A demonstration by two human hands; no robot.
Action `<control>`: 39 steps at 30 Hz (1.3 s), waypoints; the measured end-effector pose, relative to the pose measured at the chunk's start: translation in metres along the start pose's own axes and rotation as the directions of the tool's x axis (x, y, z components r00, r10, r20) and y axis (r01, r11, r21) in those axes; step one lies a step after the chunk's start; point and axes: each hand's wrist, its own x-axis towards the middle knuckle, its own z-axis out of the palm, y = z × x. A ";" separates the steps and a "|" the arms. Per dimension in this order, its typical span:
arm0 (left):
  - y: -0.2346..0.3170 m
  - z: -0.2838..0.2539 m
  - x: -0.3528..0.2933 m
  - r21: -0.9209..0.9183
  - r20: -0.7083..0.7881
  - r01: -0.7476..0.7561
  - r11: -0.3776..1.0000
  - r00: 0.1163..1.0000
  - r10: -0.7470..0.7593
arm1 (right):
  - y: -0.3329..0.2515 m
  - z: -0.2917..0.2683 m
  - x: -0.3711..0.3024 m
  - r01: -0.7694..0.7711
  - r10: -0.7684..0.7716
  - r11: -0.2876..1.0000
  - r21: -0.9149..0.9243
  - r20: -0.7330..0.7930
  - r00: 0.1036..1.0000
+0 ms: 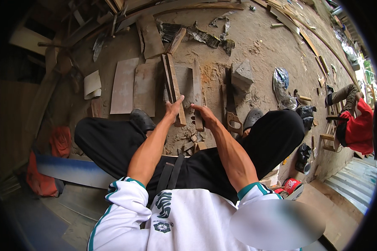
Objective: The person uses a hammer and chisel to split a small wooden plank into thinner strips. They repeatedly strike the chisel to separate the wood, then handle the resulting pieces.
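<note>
Left hand [174, 108] closes round the lower part of a long, straight-edged wooden piece [174, 85] with a dark lengthwise line; right hand [204, 112] grips one flatter, weathered wooden strip [196, 85] — both lengths stretch ahead of the hands, near ends jutting back toward the body. Right of that strip lie one handsaw [230, 102] and one rough grey block [242, 76] — leftward, two flat, dusty boards [123, 85] side by side on bare earth [259, 50]

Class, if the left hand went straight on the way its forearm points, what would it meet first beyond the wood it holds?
The left hand would probably meet the wooden strip held by the right hand, though depth is unclear from this single view.
</note>
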 end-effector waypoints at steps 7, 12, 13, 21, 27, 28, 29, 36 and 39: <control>-0.015 0.012 0.010 -0.076 -0.029 -0.042 0.996 0.999 0.040 | -0.006 0.012 -0.021 0.010 -0.009 1.000 -0.026 0.040 0.999; 0.002 0.015 -0.011 -0.277 0.176 0.133 0.952 0.981 -0.086 | 0.016 -0.001 -0.008 0.107 -0.233 0.821 -0.561 -0.157 0.960; 0.000 0.013 -0.010 -0.298 0.175 0.113 0.948 0.983 -0.062 | 0.018 0.001 -0.008 0.083 -0.299 0.683 -0.726 -0.175 0.938; -0.038 0.014 0.016 -0.241 -0.081 -0.129 0.962 0.990 0.112 | 0.031 0.009 -0.010 0.223 -0.510 0.529 -0.819 -0.097 0.855; -0.028 0.005 0.005 -0.251 -0.035 -0.279 0.927 0.960 0.279 | 0.038 0.019 0.009 0.211 -0.445 0.536 -0.818 -0.061 0.894; -0.023 0.003 0.001 -0.284 0.007 -0.238 0.929 0.968 0.251 | 0.040 0.019 0.015 0.209 -0.455 0.537 -0.817 -0.071 0.888; -0.013 0.003 -0.007 -0.317 0.056 -0.195 0.928 0.973 0.223 | 0.043 0.017 0.021 0.203 -0.466 0.538 -0.818 -0.088 0.881; -0.007 -0.024 -0.016 -0.330 0.110 -0.097 0.939 0.984 0.140 | 0.047 0.020 0.061 0.319 -0.478 0.573 -0.755 0.008 0.878; -0.017 -0.028 -0.013 -0.287 0.097 -0.066 0.956 0.990 0.097 | 0.049 0.014 0.075 0.315 -0.386 0.588 -0.745 0.084 0.919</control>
